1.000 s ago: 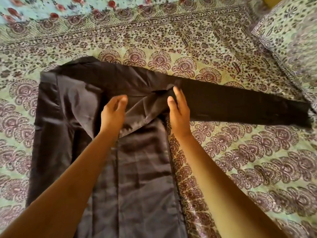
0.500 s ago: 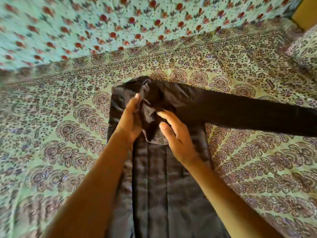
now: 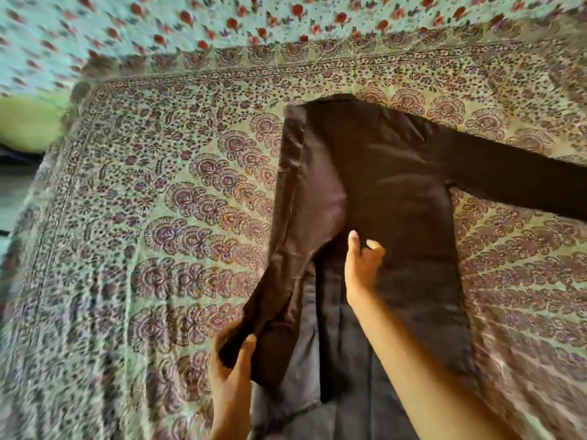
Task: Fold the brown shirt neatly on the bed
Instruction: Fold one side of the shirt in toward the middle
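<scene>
1. While left hand [image 3: 229, 376] pinches the long sleeve [image 3: 286, 274] of the dark brown satin shirt [image 3: 397, 198], spread on the floral-print bed [image 3: 158, 217], lay it straight down.
2. Right hand [image 3: 362, 265], fingers [image 3: 352, 241] loosely curled, empty: pin fold.

A paisley-bordered bedspread [image 3: 158, 217] has a turquoise, red-flowered field [image 3: 190, 23] at the far side.

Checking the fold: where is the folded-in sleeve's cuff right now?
Head view, bottom centre: the left hand grips the cuff, down-left of the right hand on the brown shirt.
</scene>
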